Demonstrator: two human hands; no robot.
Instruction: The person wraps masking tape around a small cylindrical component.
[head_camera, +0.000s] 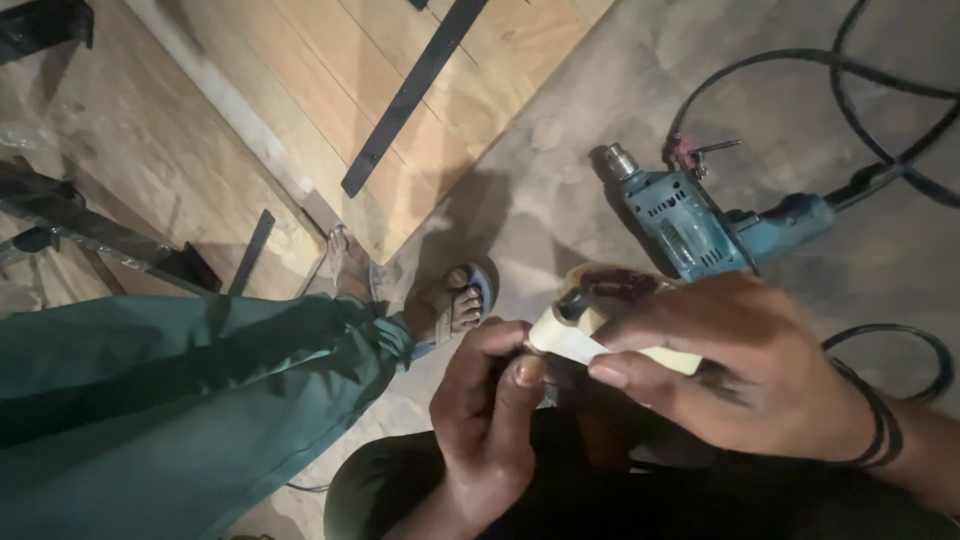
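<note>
Low in the middle of the frame, the right hand (740, 370) wraps its fingers around a small pale cream tube (590, 340) with a dark cap end, while the left hand (490, 400) pinches the tube's near tip between thumb and fingertips. The tube's long axis runs roughly left to right, tilted slightly, its tip toward the left hand; it looks light and soft-walled, likely to dent if squeezed, so the firmer ends seem the better hold. A blue electric drill (690, 220) lies on the dusty floor (560, 120) just above, chuck pointing upper left.
</note>
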